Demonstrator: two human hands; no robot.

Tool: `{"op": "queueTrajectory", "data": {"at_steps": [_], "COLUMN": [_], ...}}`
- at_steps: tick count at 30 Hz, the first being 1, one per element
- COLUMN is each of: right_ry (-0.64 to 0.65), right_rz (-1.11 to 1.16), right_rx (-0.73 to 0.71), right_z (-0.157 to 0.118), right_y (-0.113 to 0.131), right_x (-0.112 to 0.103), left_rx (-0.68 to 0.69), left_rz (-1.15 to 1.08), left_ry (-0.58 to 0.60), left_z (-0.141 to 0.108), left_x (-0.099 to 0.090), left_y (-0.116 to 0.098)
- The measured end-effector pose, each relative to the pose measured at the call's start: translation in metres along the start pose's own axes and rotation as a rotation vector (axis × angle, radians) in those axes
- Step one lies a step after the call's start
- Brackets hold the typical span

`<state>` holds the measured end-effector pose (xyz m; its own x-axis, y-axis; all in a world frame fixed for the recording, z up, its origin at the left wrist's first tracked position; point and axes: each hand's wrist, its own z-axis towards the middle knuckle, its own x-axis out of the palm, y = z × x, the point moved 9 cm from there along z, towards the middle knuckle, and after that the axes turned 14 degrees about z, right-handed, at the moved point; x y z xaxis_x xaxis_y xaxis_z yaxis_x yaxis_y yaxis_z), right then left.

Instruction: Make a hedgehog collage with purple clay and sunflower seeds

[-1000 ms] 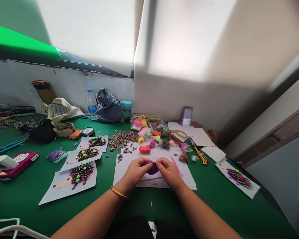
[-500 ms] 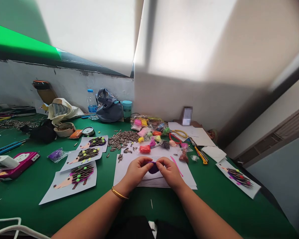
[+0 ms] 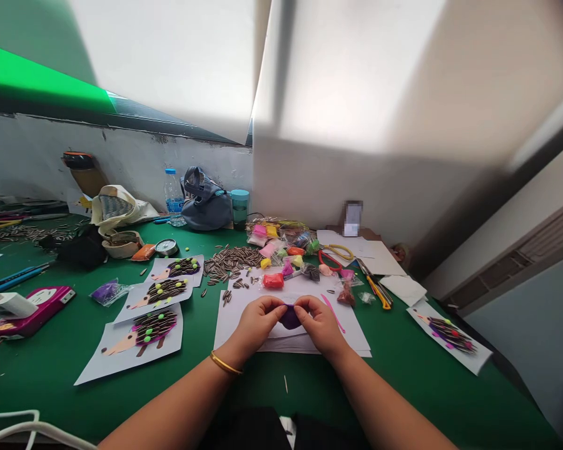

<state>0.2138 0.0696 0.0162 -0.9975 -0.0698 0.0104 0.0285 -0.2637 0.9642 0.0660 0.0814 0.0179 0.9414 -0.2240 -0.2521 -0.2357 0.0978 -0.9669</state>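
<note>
Green table surface is set against a pale wall, and large white sheets are hung above it. A purple piece is held between the two hands, above the white paper at the near middle of the table. Its left edge is pinched between thumb and fingers of the left hand; its right edge is pinched in the same manner by the right hand. A gold bracelet is worn on the left wrist.

Beyond the hands, a red packet is placed on the paper, and a pink strip is laid to the right of the right hand. Sunflower seeds are heaped at the far left of the paper, with further seeds scattered nearby. Colored clay packets are grouped behind it. Red-handled scissors and a yellow-handled cutter are located to the right.

Three hedgehog pictures are arranged to the left, the nearest being the largest in view; a fourth hedgehog picture is positioned at the right. A water bottle, a blue-gray bag and a teal-lidded cup are stood along the wall.
</note>
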Motion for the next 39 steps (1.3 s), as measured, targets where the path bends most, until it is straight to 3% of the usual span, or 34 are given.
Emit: {"op": "queueTrajectory", "data": {"at_steps": [8,13,19,25,32,39], "right_ry": [0.021,-0.009,0.015,-0.035,0.013,-0.073], "right_rz": [0.05,0.111,0.11,0.103,0.161,0.211], "right_rx": [0.023,0.036,0.061,0.07,0.095,0.045], "right_z": [-0.001,0.0,-0.001,0.0,-0.002,-0.001], "right_y": [-0.01,-0.015,-0.013,-0.014,-0.013,-0.006], "right_x": [0.001,-0.003,0.001,-0.003,0.004,-0.004], "left_rx": [-0.01,-0.031,-0.007,0.053,0.051,0.018], "left_rz": [-0.073,-0.13,-0.079,-0.121,-0.103,-0.132], "left_ry": [0.013,0.098,0.05,0.102,0.093,0.111], "left_z": [0.001,0.0,0.0,-0.001,-0.001,-0.001], "left_x": [0.001,0.011,0.007,0.013,0.012,0.014], "left_y": [0.002,0.004,0.007,0.004,0.001,0.002]}}
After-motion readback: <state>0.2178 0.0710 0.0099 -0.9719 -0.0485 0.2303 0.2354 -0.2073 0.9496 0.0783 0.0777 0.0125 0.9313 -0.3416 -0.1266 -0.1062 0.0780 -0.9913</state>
